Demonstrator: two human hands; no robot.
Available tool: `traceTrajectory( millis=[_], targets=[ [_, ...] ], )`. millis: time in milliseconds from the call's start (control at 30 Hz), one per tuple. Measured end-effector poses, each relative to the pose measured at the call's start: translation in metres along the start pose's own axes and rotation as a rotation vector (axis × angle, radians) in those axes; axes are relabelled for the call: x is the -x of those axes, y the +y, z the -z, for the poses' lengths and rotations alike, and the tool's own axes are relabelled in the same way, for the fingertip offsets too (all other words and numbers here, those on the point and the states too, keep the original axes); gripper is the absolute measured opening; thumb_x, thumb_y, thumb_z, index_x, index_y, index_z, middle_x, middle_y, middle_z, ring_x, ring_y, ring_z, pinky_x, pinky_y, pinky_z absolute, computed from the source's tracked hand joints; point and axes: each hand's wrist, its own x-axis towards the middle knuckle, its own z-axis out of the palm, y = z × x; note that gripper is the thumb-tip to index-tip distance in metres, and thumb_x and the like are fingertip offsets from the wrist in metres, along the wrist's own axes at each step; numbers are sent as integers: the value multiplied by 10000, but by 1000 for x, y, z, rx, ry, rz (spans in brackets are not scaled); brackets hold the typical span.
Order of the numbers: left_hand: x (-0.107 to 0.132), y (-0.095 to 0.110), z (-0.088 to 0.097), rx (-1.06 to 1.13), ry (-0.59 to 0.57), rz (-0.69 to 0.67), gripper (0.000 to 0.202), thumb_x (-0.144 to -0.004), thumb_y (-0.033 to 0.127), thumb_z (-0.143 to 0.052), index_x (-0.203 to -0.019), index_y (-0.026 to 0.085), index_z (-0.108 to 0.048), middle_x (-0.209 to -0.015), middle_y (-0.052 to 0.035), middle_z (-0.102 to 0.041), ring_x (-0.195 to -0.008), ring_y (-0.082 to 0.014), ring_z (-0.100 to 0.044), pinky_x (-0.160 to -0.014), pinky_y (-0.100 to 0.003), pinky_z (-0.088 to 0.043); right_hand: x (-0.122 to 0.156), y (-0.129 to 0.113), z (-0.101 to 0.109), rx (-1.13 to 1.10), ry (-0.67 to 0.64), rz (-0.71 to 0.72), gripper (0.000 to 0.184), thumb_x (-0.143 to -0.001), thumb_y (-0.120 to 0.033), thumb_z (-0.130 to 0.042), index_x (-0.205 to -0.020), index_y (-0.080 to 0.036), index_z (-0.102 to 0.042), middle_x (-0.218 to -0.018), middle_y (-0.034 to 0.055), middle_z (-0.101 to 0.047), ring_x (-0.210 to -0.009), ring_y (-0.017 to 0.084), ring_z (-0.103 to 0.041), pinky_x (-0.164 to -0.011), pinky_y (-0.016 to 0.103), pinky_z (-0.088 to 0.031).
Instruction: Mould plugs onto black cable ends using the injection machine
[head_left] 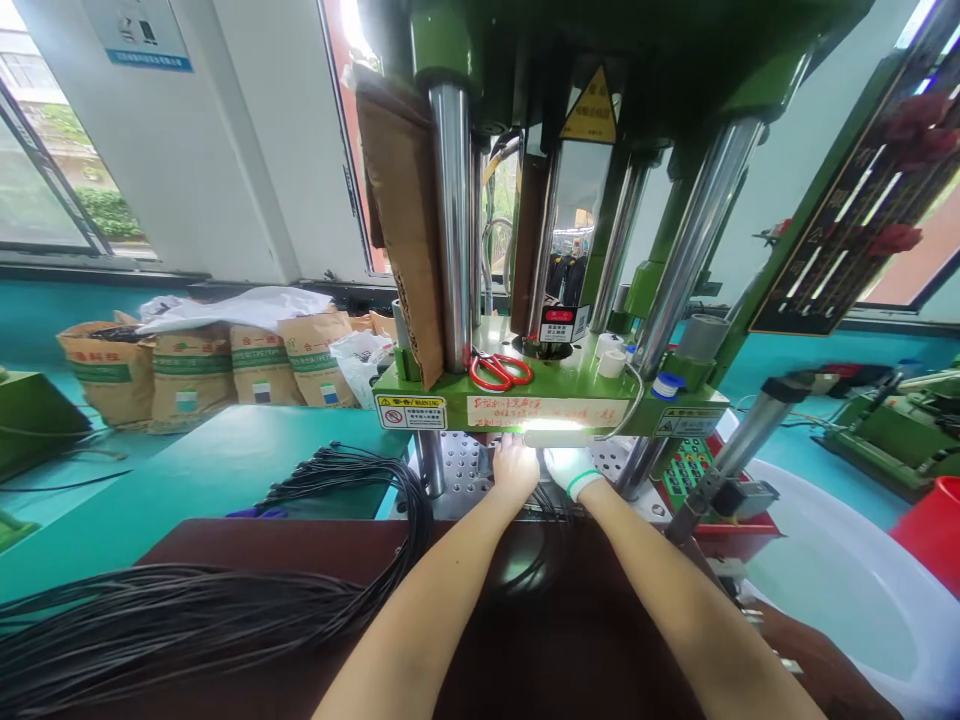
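Note:
Both my hands reach into the gap under the green plate (442, 385) of a press machine. My left hand (515, 464), bare, lies over the perforated metal bed (461, 462), close to a dark metal block. My right hand (571, 468) wears a white glove with a green cuff and sits just to its right. Bright lamp light and the plate's edge hide the fingers of both hands, so their grip does not show. Thin black cables (546, 505) run out between the wrists and hang over the bed's front edge.
A large bundle of black cables (187, 610) stretches across the dark red table (600, 620) and the teal one. Red-handled scissors (501, 372) lie on the plate. Steel columns (450, 230) flank the gap. At right are a green button panel (686, 467) and a white tub (847, 590).

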Motion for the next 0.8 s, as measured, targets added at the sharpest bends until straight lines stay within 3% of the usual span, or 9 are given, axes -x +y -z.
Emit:
traceTrajectory(
  millis=[100, 333, 567, 800],
  targets=[
    [4, -4, 6, -9, 7, -67, 289, -825, 214, -390, -1008, 149, -604, -1122, -137, -545, -1086, -272, -434, -918, -400, -330, 10, 9, 4, -29, -18, 38, 278, -877, -234, -410, -1037, -117, -605, -1075, 124, -607, -1007, 199, -541, -908, 365, -367],
    [4, -31, 20, 26, -126, -239, 291, -843, 359, -393, -944, 185, -604, -1104, -84, -575, -1115, -215, -439, -972, -337, -291, 16, 14, 2, -111, -55, 148, 411, -857, -412, -373, -1141, -184, -561, -1126, 106, -596, -1015, 213, -537, -923, 354, -332],
    [-8, -46, 14, 89, -226, -195, 330, -835, 408, -377, -1093, 270, -530, -1187, -48, -542, -1088, -207, -477, -883, -349, -372, 8, 16, -10, -136, -95, 125, 440, -867, -444, -332, -1071, -154, -593, -1060, 122, -620, -1007, 215, -535, -938, 357, -308],
    [-12, -44, 13, 75, -238, -134, 267, -834, 380, -378, -988, 280, -571, -1084, -23, -598, -1046, -187, -503, -891, -331, -361, 1, 11, -8, -127, -142, 78, 403, -875, -401, -329, -1013, -160, -621, -1043, 112, -635, -1002, 209, -540, -946, 339, -300]
  ],
)
